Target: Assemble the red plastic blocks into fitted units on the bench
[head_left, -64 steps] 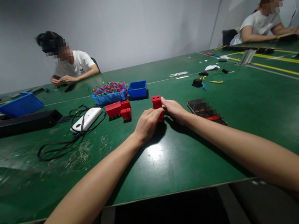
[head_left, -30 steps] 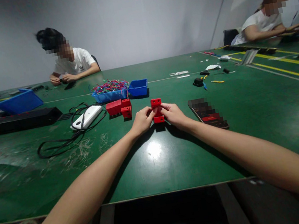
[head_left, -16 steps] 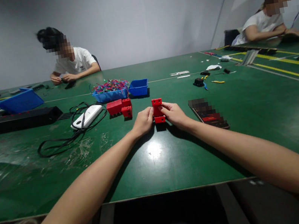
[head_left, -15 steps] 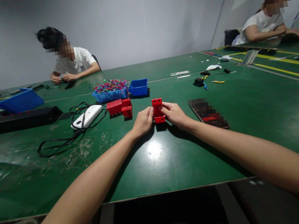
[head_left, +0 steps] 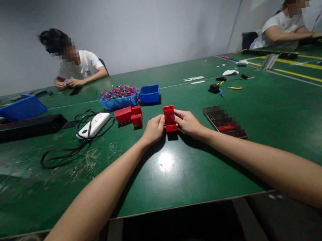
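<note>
Between my two hands stands a red block-like part (head_left: 169, 118), with raised ends at top and bottom and small dark holes in them. My left hand (head_left: 154, 130) grips its left side, thumb and fingers closed against the edge. From the right, my right hand (head_left: 190, 123) pinches it, the thumb lying over its front face. The fingers behind the part are hidden. To the left of my left hand, more red blocks (head_left: 124, 115) of a similar colour sit on the green table (head_left: 171, 184), some with dark holes.
Behind the red blocks are a blue bin full of coloured wires (head_left: 119, 102) and another blue bin (head_left: 149, 94). A white device (head_left: 94, 126) with a black cable lies left, a phone (head_left: 225, 123) right. Pliers (head_left: 220, 90) lie farther back. Two people sit across the table.
Both hands still hold the red part, which has shifted very slightly left. At the far right, the other person's arm has reached farther forward.
</note>
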